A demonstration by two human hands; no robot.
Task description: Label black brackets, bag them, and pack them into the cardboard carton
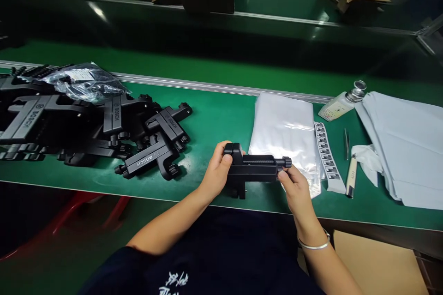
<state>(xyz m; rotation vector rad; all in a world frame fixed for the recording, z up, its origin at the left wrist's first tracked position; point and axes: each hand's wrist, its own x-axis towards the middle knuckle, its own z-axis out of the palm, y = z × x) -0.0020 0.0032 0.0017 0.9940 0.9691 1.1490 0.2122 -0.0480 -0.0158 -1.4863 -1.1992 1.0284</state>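
A black plastic clamp bracket (254, 172) is held level over the front edge of the green bench, between both of my hands. My left hand (218, 168) is closed round its left end, thumb beside the upright jaw. My right hand (293, 184) pinches the other end by the small knob. To the left, a heap of similar black brackets marked BOSCH (148, 156) lies on the bench, the closest some way from my left hand. Just behind the held bracket lies a stack of clear plastic bags (282, 122).
Right of the bags lie a label strip (327, 156), tweezers (346, 144), a utility knife (351, 177), a white cloth (368, 161) and white sheets (408, 147). A pump bottle (341, 103) stands behind. A bagged bundle (86, 80) tops the heap. Cardboard (380, 262) sits below the bench.
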